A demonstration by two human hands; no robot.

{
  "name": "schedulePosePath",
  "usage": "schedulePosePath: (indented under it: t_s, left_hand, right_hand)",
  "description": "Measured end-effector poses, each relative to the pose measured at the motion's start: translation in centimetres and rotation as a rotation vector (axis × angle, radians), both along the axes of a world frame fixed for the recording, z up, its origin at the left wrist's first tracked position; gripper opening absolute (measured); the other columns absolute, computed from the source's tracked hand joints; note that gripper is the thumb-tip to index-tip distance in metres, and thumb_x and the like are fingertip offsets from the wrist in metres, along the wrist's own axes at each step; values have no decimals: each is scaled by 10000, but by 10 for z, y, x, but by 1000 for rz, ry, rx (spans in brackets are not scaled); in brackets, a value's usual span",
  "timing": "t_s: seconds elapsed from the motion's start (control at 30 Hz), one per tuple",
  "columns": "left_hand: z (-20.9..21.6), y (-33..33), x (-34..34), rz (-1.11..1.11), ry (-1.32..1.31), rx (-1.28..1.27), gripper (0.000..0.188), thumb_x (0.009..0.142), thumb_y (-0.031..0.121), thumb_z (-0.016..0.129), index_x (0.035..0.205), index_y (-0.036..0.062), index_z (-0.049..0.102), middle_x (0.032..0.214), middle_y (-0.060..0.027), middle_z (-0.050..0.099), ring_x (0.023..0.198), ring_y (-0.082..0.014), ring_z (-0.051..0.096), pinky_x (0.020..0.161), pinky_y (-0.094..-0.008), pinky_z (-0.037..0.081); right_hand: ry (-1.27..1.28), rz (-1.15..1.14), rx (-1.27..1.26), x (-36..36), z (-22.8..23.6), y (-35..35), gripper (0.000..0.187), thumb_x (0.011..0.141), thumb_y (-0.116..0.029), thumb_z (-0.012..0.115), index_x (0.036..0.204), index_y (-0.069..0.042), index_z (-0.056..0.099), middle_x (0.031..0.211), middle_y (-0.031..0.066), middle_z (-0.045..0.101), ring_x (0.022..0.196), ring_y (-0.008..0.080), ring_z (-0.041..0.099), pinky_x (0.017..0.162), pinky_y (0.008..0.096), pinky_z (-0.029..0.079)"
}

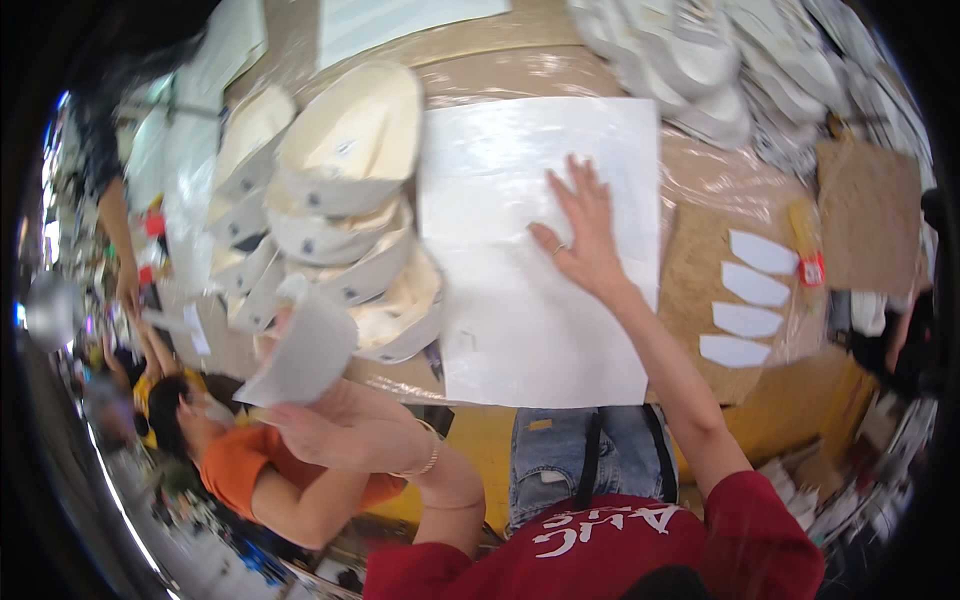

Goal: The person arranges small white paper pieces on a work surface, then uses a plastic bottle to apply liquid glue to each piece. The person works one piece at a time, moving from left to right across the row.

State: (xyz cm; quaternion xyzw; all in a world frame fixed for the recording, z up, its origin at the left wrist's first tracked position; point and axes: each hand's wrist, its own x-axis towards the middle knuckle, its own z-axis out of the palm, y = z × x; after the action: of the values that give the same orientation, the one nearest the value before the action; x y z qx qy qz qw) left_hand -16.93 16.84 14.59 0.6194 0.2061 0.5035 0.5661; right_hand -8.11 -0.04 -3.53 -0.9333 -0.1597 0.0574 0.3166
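Observation:
My left hand (335,425) grips a curved white piece (315,345) of thin, stiff-looking sheet, held up in front of the stacks at the table's left. Slight blur softens the piece's outline. On a large white sheet (500,320) rests my right hand (585,235), palm down with fingers spread and nothing in it. Left of the sheet stand stacks of nested, cup-like fabric pieces (350,140) with white outer bands, cream insides and small dark marks. The piece in my left hand partly hides the lower ones.
Several white cut pieces (748,320) lie in a column on a brown board (685,245) at the right, beside a yellow-and-red container (806,240). White shoe-like parts (690,65) are heaped at the far right. A person in orange (255,470) is close on my left.

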Motion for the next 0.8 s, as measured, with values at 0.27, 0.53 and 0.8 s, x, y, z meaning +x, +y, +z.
schedulePosePath:
  t_s: [0.27, 0.53, 0.8]
  left_hand:
    - [-76, -148, -54, -1179, 752, 448, 526, 774, 37, 643, 1292, -4, 562, 1475, -265, 369, 1350, -426, 387, 1097, -497, 315]
    - [-103, -203, -48, -1493, 1037, 392, 557, 770, 186, 783, 1264, 22, 584, 1184, -177, 628, 1075, -252, 626, 932, -336, 470]
    - [-171, -265, -81, -1719, 1187, -6, 452, 785, 141, 793, 1176, -7, 621, 1005, -91, 686, 917, -132, 636, 826, -266, 505]
  right_hand:
    - [763, -179, 1031, -104, 85, -113, 643, 952, -383, 601, 1476, -93, 366, 1404, 99, 465, 1249, 208, 493, 1005, 338, 433]
    - [1111, -559, 1365, -192, 86, -270, 524, 989, -339, 528, 1403, -29, 447, 1259, 102, 576, 1067, 199, 617, 806, 384, 578]
    - [866, -779, 814, -231, 31, -353, 227, 910, -106, 662, 1098, 18, 631, 870, 48, 671, 706, 82, 625, 592, 225, 525]
